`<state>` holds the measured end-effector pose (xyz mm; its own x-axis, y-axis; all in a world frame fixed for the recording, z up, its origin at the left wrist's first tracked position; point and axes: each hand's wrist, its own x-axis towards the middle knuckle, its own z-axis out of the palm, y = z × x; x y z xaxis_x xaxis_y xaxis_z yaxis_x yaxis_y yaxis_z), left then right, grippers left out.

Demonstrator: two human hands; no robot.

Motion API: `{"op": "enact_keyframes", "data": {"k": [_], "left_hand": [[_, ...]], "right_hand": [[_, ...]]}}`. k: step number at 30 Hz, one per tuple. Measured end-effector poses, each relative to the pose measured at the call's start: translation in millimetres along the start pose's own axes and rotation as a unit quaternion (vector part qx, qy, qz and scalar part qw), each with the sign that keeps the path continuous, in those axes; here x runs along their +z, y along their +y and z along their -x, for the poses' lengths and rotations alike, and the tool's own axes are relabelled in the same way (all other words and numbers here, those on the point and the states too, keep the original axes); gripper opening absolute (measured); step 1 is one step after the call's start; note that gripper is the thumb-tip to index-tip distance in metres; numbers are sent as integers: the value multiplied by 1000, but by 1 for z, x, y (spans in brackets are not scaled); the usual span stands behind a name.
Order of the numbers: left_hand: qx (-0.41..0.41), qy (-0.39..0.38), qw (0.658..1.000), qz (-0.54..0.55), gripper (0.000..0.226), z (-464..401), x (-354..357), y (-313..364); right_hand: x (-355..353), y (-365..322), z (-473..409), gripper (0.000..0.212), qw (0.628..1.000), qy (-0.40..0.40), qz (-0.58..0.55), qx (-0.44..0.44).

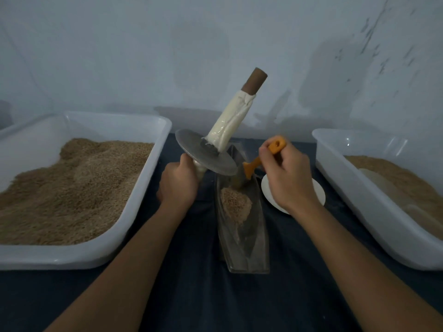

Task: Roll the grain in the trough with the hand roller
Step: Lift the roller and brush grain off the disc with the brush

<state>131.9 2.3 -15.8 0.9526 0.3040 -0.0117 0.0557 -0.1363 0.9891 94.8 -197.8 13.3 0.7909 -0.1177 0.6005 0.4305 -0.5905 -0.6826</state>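
I see my left hand [178, 182] gripping the hand roller [206, 155] by its lower handle, disc tilted just above the far end of the trough [242, 226], which runs front-to-back mid-tabletop. My right hand [286, 174] pinches an orange scraper [254, 167], probably tidying the grain [235, 203]; it blocks the roller's path.

Tilted roller [211, 149] — grain [235, 203] in trough [254, 255]
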Motion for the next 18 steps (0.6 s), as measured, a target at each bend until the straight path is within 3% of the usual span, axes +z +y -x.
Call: {"op": "enact_keyframes", "data": {"k": [13, 18], "left_hand": [[2, 4, 1000, 19, 66, -4, 1, -4], [3, 3, 999, 52, 51, -8, 0, -5]], "right_hand": [[-21, -37, 12, 24, 997, 24, -51, -54], [-9, -33, 19, 22, 998, -10, -8, -69]]}}
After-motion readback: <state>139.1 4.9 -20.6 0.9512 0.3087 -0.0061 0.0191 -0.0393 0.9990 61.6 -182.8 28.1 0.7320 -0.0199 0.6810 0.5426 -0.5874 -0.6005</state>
